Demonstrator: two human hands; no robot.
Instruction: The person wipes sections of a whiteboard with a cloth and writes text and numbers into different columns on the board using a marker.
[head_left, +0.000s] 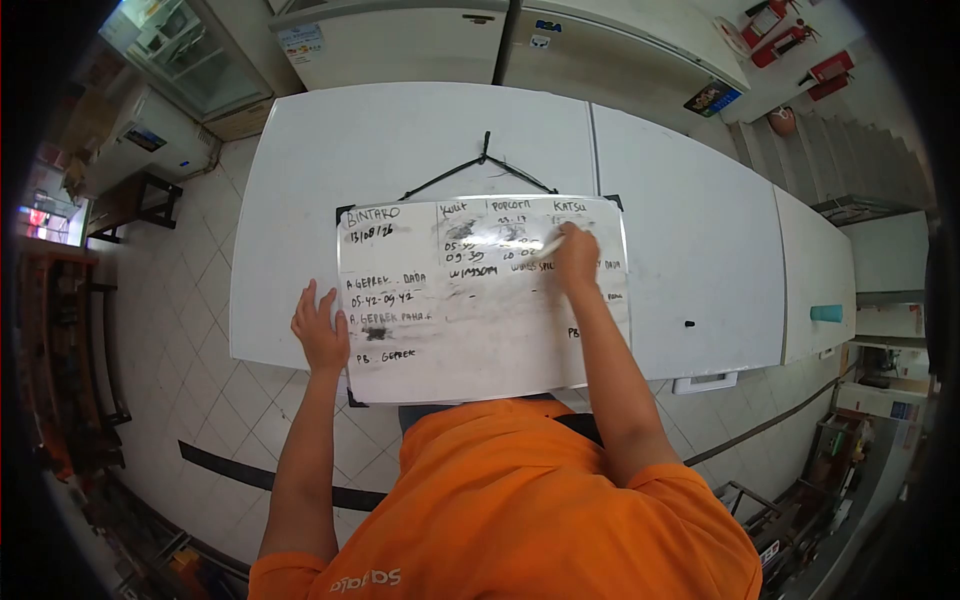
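Whiteboard (pixel 470 355) has left grip (pixel 322 330) spread at its edge, right grip (pixel 577 262) clamped on pale object (pixel 547 247).

- The left arm (pixel 305 460) reaches up, almost straight.
- The left hand (pixel 322 330) is open, fingers apart, at the left edge of the board (pixel 470 370).
- The right arm (pixel 625 385) slants up and left over the board.
- The right hand (pixel 578 258) is curled, near the top right corner.
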